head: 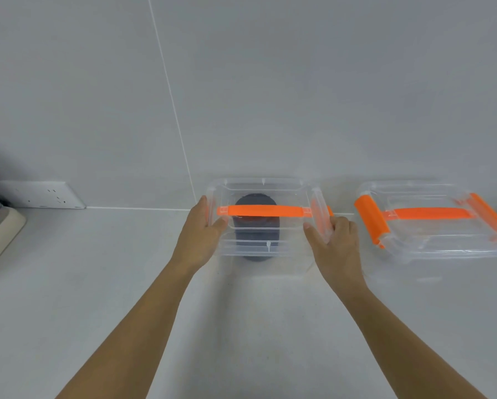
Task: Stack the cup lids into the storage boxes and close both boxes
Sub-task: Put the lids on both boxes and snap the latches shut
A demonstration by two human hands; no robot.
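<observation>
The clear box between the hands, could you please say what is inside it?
A dark stack of cup lids shows through the clear box; the orange handle crosses it, and their number is unclear.

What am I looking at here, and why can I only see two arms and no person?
The camera sits on the person's head and looks down, so you see only their arms. The left hand and right hand press on the two ends of a clear storage box with an orange handle. Something dark shows inside it, probably stacked cup lids. Beside it on the right stands a second clear box with orange clips. Both rest on a white counter against a white wall, with a power socket far left.
</observation>
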